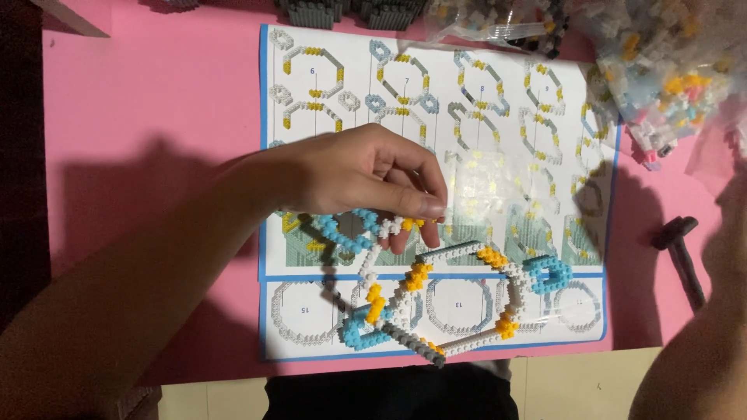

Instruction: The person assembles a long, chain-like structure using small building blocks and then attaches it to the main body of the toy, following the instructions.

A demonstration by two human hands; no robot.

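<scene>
Small-brick ring assembly of white, grey, yellow and blue plastic [436, 299] lying on the printed instruction sheet [498, 117]; left hand [358, 171] pinches its blue-and-white upper chain. Right hand's state cannot be told. Joining step, apparently; next needs steady alignment.

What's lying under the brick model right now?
The brick model lies on a printed instruction sheet, which rests on a pink mat. The left hand holds the model's upper part. The model and hand cover the drawings beneath them.
</scene>
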